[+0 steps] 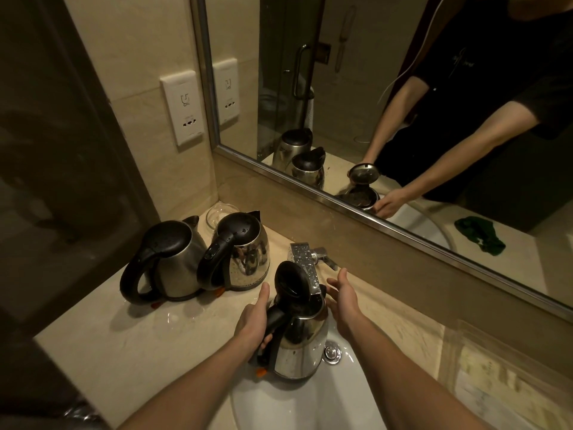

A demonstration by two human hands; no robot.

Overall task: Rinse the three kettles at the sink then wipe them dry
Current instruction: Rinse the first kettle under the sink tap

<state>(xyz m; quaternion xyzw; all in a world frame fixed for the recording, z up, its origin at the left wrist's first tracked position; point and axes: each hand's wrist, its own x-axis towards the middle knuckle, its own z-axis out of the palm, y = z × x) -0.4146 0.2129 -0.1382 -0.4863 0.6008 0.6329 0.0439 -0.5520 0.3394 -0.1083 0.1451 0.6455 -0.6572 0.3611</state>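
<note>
Gripping open-lidded kettle (pixel 297 346) handle over sink (pixel 310 405): left hand (pixel 252 324); right hand (pixel 342 297) open beside faucet (pixel 305 265)

three steel kettles in all — one (pixel 299 330) over the white sink (pixel 310 405) with its lid up, two on the counter, a matte one (pixel 169 262) and a shiny one (pixel 245 252). two bare hands — the left hand (pixel 252 321) and the right hand (pixel 342 297). one faucet (pixel 305 262), one drain plug (pixel 332 352), one glass bowl (pixel 218 214), one wall socket plate (pixel 182 108), one mirror (pixel 387 103).
</note>
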